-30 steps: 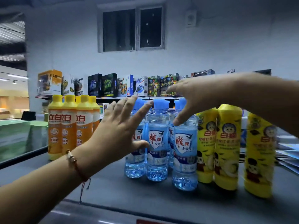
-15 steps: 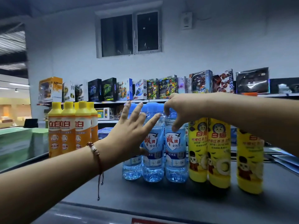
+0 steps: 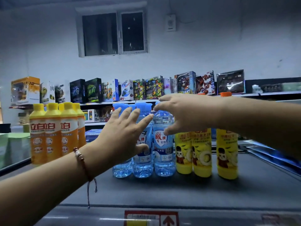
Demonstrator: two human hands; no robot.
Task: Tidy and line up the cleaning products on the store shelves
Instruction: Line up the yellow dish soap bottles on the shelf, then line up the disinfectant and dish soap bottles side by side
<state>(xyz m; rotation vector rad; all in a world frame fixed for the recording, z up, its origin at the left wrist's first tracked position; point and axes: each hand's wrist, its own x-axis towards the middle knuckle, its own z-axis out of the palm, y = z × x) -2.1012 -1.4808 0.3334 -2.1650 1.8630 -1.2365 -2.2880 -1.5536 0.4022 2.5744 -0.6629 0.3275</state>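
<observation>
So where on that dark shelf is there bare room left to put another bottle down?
The widest bare patch is the shelf front, ahead of all the bottles. Another lies between the orange bottles and blue bottles, though the left hand crosses it. A narrow gap separates the paired yellow bottles from the lone yellow bottle. Blue and paired yellow stand crowded together.

Both hands out, L [image 3: 123, 136] & R [image 3: 184, 115] fingers spread.
</observation>
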